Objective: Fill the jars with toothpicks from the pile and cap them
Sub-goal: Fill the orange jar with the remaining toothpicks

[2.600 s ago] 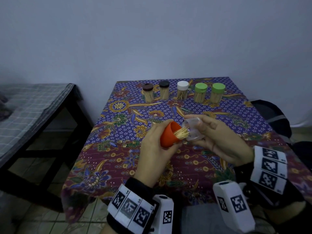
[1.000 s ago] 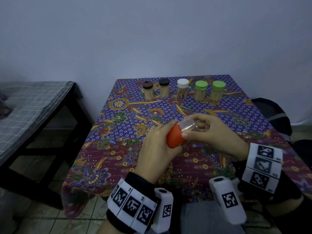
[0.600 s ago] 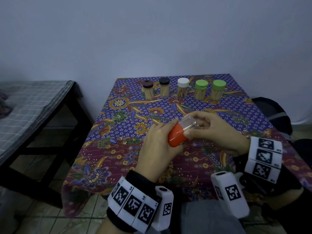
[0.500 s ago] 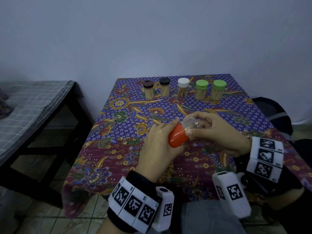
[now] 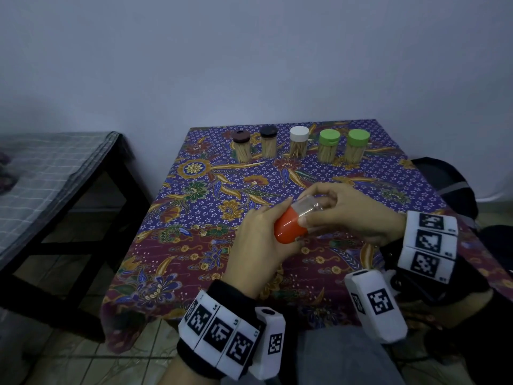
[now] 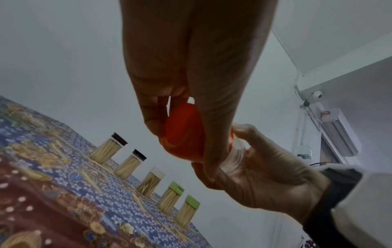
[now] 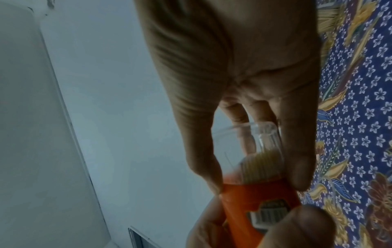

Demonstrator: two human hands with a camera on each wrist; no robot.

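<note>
Above the middle of the table I hold a toothpick jar in two joined pieces. My left hand (image 5: 277, 220) grips the rounded orange piece (image 5: 288, 229), thumb on top and fingers underneath. My right hand (image 5: 319, 211) pinches the clear plastic piece (image 5: 308, 207), which sits over the orange one's mouth. In the right wrist view, toothpicks (image 7: 260, 166) stand inside the clear piece (image 7: 250, 141) above the orange piece (image 7: 254, 199), which carries a barcode label. The left wrist view shows the orange piece (image 6: 182, 134) between my fingers.
Several filled, capped jars stand in a row at the table's far edge: brown (image 5: 242, 147), black (image 5: 268, 141), white (image 5: 299, 141) and two green (image 5: 329, 145). Loose toothpicks (image 6: 93, 181) lie on the patterned cloth (image 5: 208, 204). A checked bench (image 5: 50, 176) is at left, a dark bag (image 5: 444, 179) at right.
The clear piece, apart from the orange one 2.6 s ago with toothpicks showing between them, has slid over them and now meets it. The hands barely moved in the last second.
</note>
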